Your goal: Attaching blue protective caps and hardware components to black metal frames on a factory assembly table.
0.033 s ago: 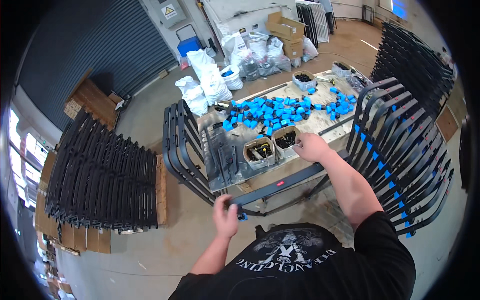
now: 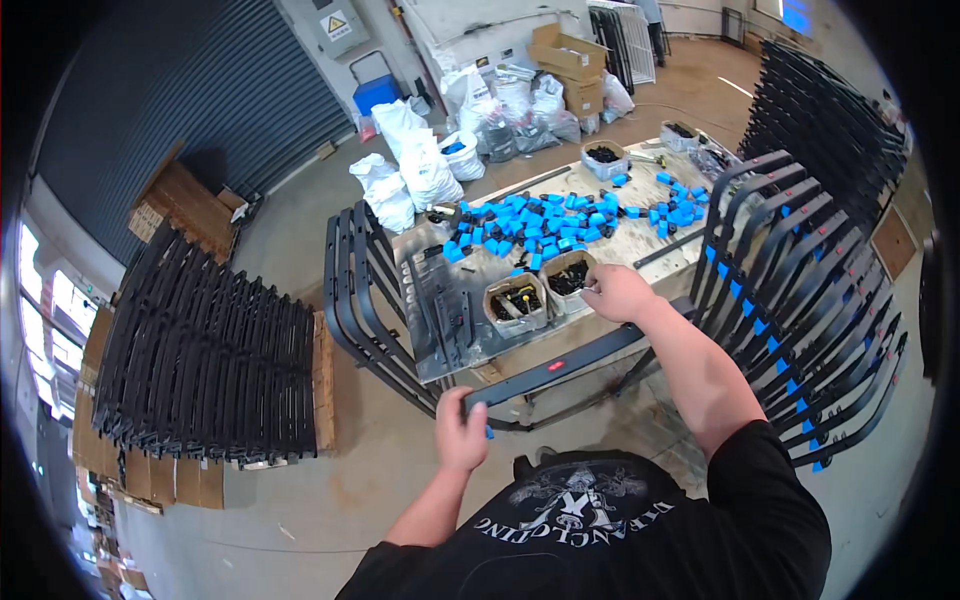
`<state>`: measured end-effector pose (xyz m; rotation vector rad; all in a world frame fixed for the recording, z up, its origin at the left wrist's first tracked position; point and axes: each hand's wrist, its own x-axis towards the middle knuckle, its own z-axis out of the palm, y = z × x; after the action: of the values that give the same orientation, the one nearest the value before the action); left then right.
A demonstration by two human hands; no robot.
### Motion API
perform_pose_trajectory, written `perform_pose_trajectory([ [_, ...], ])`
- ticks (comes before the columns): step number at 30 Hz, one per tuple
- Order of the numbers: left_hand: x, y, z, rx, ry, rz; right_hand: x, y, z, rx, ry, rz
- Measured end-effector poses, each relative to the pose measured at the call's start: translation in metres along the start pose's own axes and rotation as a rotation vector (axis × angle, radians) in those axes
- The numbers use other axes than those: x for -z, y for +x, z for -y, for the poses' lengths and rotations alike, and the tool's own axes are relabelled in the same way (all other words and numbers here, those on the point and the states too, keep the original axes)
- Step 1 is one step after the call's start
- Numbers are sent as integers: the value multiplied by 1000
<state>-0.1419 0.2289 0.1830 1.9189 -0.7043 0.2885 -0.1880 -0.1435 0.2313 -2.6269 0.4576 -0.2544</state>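
Note:
My left hand (image 2: 462, 428) grips the near end of a long curved black metal bar (image 2: 560, 368) that lies across the front edge of the workbench (image 2: 470, 355). A blue plastic cap shows just below that hand on the bar's end. My right hand (image 2: 617, 292) reaches over the bench, fingers pinched at the rim of a small tub of dark fasteners (image 2: 568, 277). A second tub (image 2: 515, 300) with dark parts and something yellow sits just left of it. Many loose blue caps (image 2: 540, 222) cover the bench behind the tubs.
Curved black bars with blue caps lean in a row at the right (image 2: 800, 300). More bare bars lean on the bench's left end (image 2: 360, 290). A large stack of black frames (image 2: 205, 360) rests on cardboard at the left. White sacks (image 2: 410, 165) and cardboard boxes (image 2: 568, 60) lie beyond.

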Motion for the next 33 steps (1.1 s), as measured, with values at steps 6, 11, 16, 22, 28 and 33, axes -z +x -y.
perform_pose_trajectory([
  [6, 7, -33, 29, -70, 185, -34, 68, -91, -28, -148, -42, -340],
  [11, 25, -36, 39, -120, 161, -41, 43, -200, -66, -479, 459, -253],
  [16, 62, -18, 98, -64, 181, -1, -8, -294, 2, -313, 662, -344],
  [22, 5, 8, 45, -88, -46, 179, -33, -396, 22, -424, 623, -567],
  [28, 3, 23, 44, -177, -167, 120, -31, -404, 65, -561, 647, -484],
  [33, 6, 13, 25, -218, -155, 208, -34, -426, 63, -509, 581, -535],
])
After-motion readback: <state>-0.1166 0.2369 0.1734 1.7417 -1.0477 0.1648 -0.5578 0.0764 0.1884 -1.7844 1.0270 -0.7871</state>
